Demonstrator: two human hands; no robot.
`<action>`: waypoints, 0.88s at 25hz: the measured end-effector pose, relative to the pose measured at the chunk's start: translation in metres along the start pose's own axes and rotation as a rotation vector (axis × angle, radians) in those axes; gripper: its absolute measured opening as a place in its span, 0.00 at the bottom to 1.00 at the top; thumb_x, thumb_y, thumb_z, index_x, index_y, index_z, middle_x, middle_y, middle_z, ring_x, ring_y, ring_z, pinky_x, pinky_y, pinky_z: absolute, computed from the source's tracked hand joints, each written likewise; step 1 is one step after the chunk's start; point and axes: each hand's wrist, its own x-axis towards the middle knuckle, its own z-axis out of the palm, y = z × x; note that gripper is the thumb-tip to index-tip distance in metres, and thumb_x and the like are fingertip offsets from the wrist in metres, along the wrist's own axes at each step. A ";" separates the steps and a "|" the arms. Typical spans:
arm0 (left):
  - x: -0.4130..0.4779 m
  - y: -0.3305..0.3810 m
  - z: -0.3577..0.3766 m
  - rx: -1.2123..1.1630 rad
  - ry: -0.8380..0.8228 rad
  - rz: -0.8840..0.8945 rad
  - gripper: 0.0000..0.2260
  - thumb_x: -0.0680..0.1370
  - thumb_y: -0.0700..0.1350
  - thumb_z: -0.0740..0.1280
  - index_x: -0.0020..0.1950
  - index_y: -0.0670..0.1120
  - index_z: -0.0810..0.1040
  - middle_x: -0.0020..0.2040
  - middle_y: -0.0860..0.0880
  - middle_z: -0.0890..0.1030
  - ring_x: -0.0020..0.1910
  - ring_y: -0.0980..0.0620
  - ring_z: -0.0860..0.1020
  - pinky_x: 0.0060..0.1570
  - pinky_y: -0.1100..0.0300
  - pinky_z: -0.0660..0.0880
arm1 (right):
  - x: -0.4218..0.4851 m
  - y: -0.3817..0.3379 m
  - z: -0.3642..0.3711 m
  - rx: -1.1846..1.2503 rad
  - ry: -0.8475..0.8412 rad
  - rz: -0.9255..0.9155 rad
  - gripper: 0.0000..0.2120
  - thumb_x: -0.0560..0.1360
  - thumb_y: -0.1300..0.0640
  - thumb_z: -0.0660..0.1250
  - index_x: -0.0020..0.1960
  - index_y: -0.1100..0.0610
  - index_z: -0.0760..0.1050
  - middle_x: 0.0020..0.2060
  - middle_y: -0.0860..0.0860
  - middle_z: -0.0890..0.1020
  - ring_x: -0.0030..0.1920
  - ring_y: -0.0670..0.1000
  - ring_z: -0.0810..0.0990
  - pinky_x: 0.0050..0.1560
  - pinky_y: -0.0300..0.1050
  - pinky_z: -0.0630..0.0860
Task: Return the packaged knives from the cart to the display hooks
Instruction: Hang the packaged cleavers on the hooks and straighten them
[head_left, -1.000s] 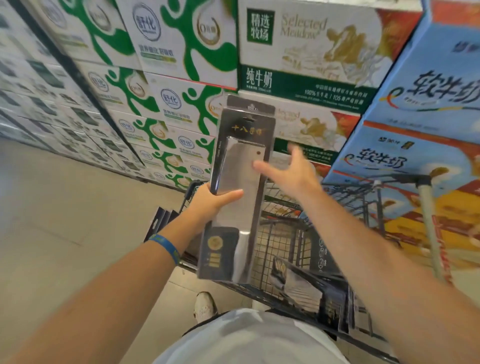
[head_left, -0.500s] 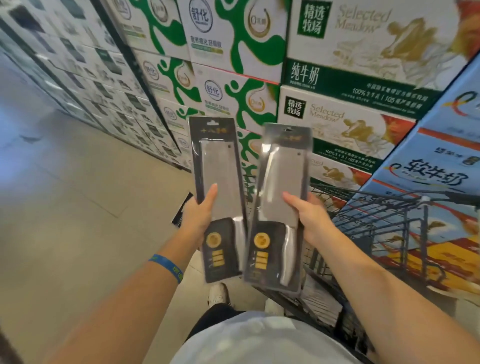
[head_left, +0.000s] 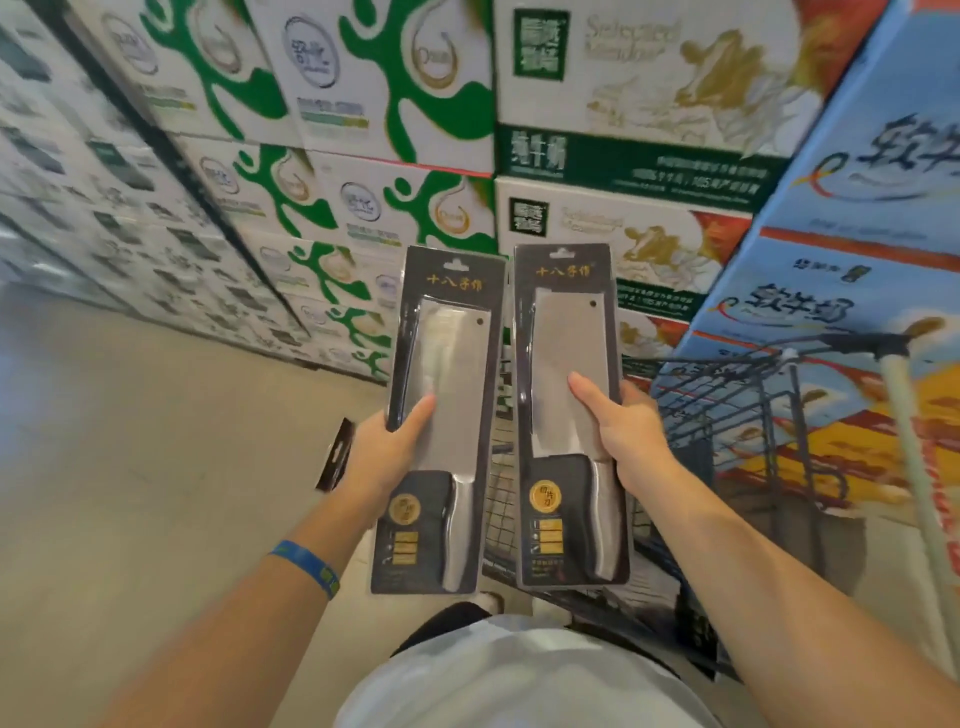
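Fingers of L hand pinch L pack, R hand R pack, both straighter now.

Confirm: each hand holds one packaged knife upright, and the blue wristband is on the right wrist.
Wrong wrist. The head view shows the blue wristband on the left wrist, not the right. The rest stands: the left hand holds the left packaged knife upright, and the right hand holds the right packaged knife upright.

Blue wristband on my left wrist, yellow-green patch on it. Forearms bare. Pale grey shirt, dark trousers.
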 end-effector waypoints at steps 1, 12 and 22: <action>0.004 0.003 0.006 0.032 -0.031 0.008 0.32 0.61 0.74 0.71 0.50 0.49 0.81 0.42 0.52 0.87 0.40 0.53 0.86 0.37 0.61 0.82 | -0.006 -0.001 -0.007 0.028 0.047 -0.013 0.19 0.67 0.39 0.80 0.53 0.45 0.81 0.43 0.42 0.88 0.41 0.44 0.87 0.36 0.37 0.81; -0.030 0.042 0.154 0.294 -0.645 0.230 0.23 0.67 0.69 0.74 0.40 0.50 0.81 0.35 0.52 0.86 0.35 0.55 0.85 0.34 0.57 0.82 | -0.192 0.023 -0.126 0.241 0.911 -0.065 0.23 0.62 0.34 0.78 0.47 0.48 0.82 0.38 0.42 0.87 0.35 0.44 0.86 0.26 0.39 0.77; -0.261 0.021 0.269 0.383 -1.419 0.520 0.19 0.73 0.63 0.70 0.31 0.52 0.71 0.22 0.59 0.73 0.23 0.63 0.73 0.25 0.73 0.67 | -0.447 0.122 -0.192 0.454 1.712 0.063 0.27 0.60 0.26 0.72 0.45 0.46 0.79 0.41 0.41 0.86 0.42 0.42 0.85 0.44 0.40 0.79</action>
